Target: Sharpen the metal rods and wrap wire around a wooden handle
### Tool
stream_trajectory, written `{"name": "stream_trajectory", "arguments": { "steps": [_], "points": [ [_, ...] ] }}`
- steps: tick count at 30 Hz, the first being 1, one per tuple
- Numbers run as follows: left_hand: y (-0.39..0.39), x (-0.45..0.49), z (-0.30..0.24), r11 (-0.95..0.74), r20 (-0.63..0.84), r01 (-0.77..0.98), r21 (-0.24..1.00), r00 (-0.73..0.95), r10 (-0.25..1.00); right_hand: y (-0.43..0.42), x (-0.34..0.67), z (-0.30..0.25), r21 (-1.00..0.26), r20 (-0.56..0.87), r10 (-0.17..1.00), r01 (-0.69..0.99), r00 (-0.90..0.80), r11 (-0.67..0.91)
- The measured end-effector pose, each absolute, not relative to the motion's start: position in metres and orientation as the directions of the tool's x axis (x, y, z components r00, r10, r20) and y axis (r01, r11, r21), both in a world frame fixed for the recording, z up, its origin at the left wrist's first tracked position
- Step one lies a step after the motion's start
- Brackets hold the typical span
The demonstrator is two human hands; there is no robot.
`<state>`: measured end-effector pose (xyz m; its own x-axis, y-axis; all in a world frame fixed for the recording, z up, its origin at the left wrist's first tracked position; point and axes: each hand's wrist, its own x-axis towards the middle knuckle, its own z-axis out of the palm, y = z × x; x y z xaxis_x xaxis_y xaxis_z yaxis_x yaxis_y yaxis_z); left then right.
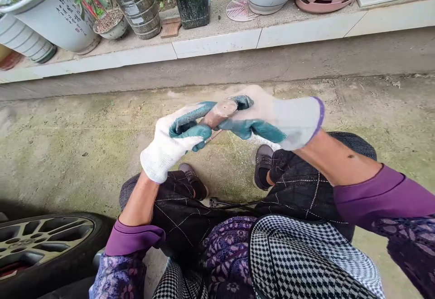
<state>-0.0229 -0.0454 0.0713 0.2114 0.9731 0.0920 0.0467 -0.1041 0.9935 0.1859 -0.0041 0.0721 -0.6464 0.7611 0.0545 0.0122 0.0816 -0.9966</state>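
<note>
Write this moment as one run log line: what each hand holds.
left hand: white green-palmed glove, on wooden handle | right hand: same glove, on same handle | thin metal piece under handle

White knit cotton gloves (166,154) — fuzzy and rough, their palms dipped in matt teal rubber (192,124) — meet a smooth, worn wooden knife handle (219,113) with a thin, dull metal blade (213,136), above rough, moss-stained concrete (102,154).
</note>
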Motion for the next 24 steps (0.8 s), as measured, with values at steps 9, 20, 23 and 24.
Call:
{"name": "stream_trajectory", "arguments": {
  "steps": [9,20,23,24],
  "points": [
    [-0.043,-0.001,0.046,0.148,-0.086,-0.419,0.896,0.162,0.983,-0.013,0.176,0.071,-0.972,0.171,0.868,0.065,-0.466,0.226],
    [-0.046,0.002,0.054,0.314,-0.292,-0.496,0.809,0.124,0.948,-0.02,0.175,0.07,-0.742,0.406,0.818,0.375,-0.407,0.555],
    [-0.046,0.0,0.051,0.289,-0.261,-0.451,0.845,0.124,0.957,-0.019,0.171,0.067,-0.826,0.389,0.822,0.237,-0.416,0.511],
    [-0.045,0.0,0.05,0.273,-0.238,-0.443,0.854,0.135,0.962,-0.019,0.169,0.065,-0.843,0.381,0.821,0.205,-0.426,0.498]
  ]
}}
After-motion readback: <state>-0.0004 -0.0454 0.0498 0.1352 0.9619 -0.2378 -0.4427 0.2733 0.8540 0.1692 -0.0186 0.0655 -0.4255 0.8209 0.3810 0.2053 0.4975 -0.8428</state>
